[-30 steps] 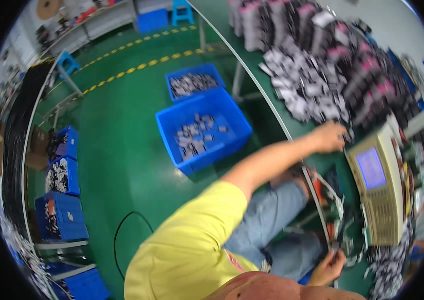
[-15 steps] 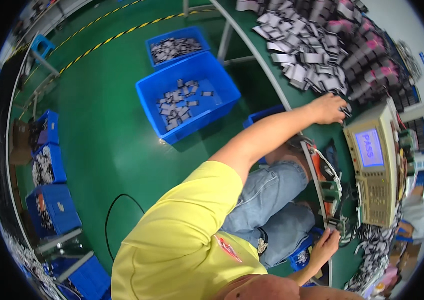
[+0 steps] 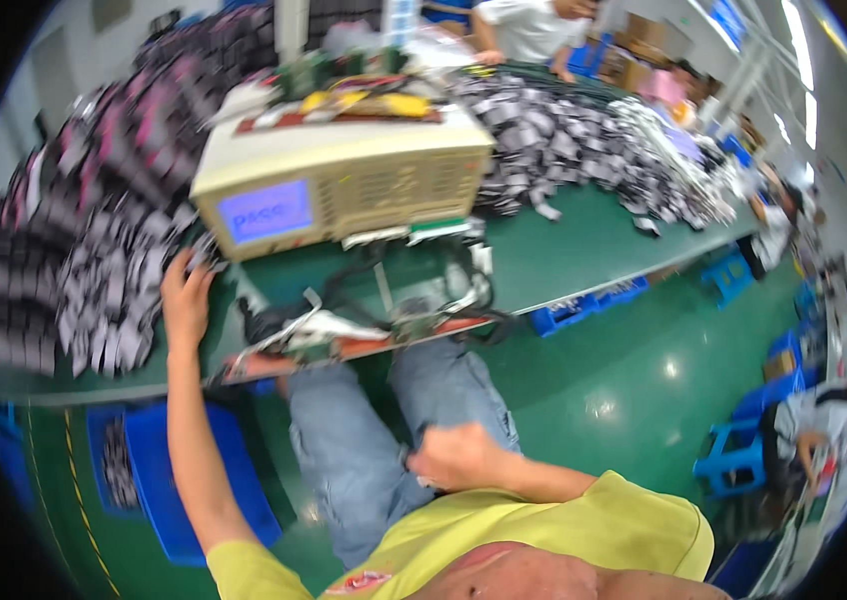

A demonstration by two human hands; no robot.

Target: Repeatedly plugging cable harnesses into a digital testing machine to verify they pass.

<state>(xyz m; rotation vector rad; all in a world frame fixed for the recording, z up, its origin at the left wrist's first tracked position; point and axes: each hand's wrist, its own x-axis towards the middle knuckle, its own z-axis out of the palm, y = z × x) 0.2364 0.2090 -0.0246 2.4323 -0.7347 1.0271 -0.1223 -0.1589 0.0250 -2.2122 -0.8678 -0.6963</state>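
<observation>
My left hand reaches over the bench to the left of a beige tester with a lit blue screen. Its fingertips close on a dark-ended flat ribbon cable at the edge of a heap of short grey ribbon cables. Above my lap, my right hand is blurred and closed like a fist. A small pale bit shows below its fingers, too smeared to name. Between the tester and the bench's front edge lies a test fixture with wires, orange strips and small boards.
More ribbon cables are heaped right of the tester. Bundled cables with pink ties stand at the left. Below the bench are a large blue bin and small blue trays. Co-workers sit or stand farther off, one beside a blue stool.
The view has swung to the right. My right hand has left the fixture at the bench edge and is now over my lap. My left hand stays by the cable heap.
</observation>
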